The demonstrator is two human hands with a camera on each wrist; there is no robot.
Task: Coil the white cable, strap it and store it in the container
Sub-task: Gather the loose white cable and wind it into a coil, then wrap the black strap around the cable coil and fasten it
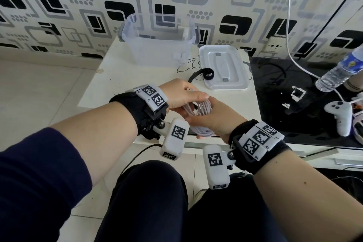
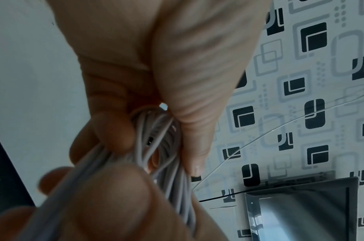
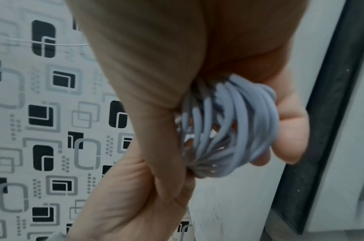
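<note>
Now white cable [image 1: 198, 113] bunched in tight loops.

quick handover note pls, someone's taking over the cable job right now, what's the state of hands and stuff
Left hand: grips the far end of the coiled white cable, thumb on top.
Right hand: fingers curled round the near side of the same coil, held above the front of the white table.
Black strap: lying on the table, its rolled end against the lid; not yet used.
Clear container: open, at the back of the table; lid lies flat to its right.
Done: cable looks fully coiled.
Left: keep one hand on the coil, fetch the strap, wrap it round, place the bundle in the container.
</note>
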